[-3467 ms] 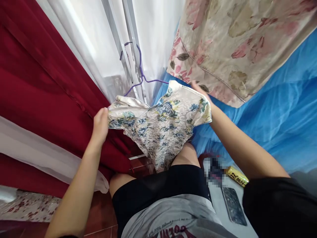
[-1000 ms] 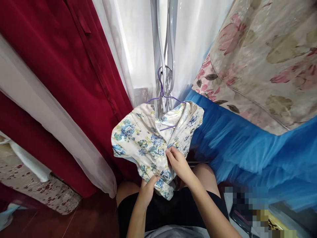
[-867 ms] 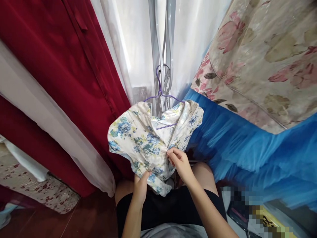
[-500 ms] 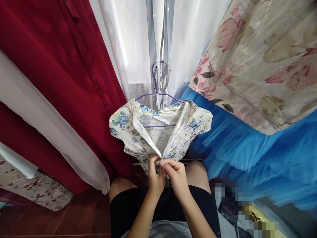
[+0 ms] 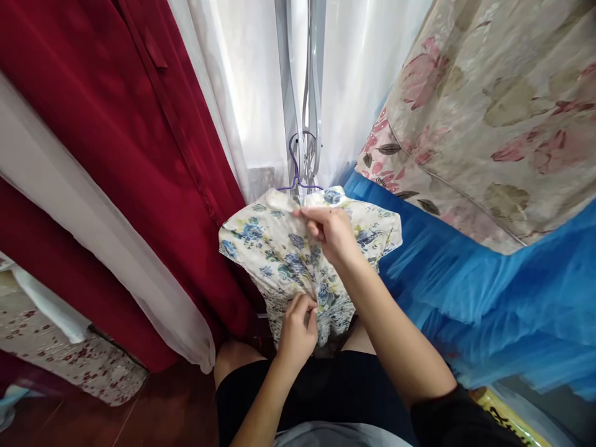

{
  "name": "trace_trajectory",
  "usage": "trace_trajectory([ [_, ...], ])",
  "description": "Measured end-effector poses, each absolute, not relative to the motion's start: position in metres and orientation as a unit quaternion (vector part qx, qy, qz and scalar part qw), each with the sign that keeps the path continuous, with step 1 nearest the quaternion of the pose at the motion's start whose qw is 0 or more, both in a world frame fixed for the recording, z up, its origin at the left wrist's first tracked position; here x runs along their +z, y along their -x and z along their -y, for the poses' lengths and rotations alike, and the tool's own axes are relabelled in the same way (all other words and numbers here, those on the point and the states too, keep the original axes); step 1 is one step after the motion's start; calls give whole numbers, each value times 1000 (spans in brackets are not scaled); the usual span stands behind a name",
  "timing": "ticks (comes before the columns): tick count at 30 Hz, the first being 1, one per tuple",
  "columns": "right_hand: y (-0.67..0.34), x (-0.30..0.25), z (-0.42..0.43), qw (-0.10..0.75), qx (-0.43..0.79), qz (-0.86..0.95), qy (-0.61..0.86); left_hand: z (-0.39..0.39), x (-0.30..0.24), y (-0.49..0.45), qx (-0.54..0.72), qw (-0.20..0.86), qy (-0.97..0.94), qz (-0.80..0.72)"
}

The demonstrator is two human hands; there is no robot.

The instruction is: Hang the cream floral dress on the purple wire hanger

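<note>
A cream garment with blue flowers (image 5: 291, 257), probably a dress, hangs in front of me on a purple wire hanger (image 5: 297, 177). Its zipped opening now lies closed along the middle. At the top of that seam, just under the neckline, my right hand (image 5: 330, 230) pinches the zipper pull; the pull itself is hidden by the fingers. Lower down, my left hand (image 5: 300, 326) grips the fabric beside the seam with thumb and fingers pressed together.
Dark red drapes (image 5: 181, 186) and a sheer white cloth (image 5: 116, 230) hang on the left. On the right are blue tulle (image 5: 442, 304) and a beige floral fabric (image 5: 503, 130). Grey straps (image 5: 313, 81) run down behind the hanger. A yellow package (image 5: 505, 416) lies at lower right.
My right hand has gone up along the seam to the neckline, and the open V of the garment has closed. My left hand stays low on the fabric.
</note>
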State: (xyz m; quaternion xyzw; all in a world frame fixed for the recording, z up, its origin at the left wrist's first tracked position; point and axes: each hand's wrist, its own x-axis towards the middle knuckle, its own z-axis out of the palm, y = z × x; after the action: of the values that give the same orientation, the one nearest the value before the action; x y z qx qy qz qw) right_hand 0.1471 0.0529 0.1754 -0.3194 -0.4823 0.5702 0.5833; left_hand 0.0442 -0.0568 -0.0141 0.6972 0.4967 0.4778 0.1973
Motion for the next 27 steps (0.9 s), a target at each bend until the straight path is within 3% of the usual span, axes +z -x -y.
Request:
trace_trajectory([
  [5, -153, 179, -49, 584, 539, 517, 319, 41, -1, -40, 501, 220, -689, -475],
  [10, -157, 164, -33, 597, 485, 554, 318, 1, 87, -17, 617, 104, -661, -414],
  [14, -157, 161, -33, 601, 446, 589, 305, -29, 158, -7, 552, 16, -748, -368],
  [18, -155, 151, -43, 605, 423, 587, 332, -35, 182, -9, 509, -46, -776, -370],
  [25, -164, 110, -49, 529, 458, 595, 395, -58, 178, 53, 762, 17, -534, -366],
  [27, -170, 102, -39, 521, 487, 582, 390, -71, 166, 89, 831, 88, -417, -357],
])
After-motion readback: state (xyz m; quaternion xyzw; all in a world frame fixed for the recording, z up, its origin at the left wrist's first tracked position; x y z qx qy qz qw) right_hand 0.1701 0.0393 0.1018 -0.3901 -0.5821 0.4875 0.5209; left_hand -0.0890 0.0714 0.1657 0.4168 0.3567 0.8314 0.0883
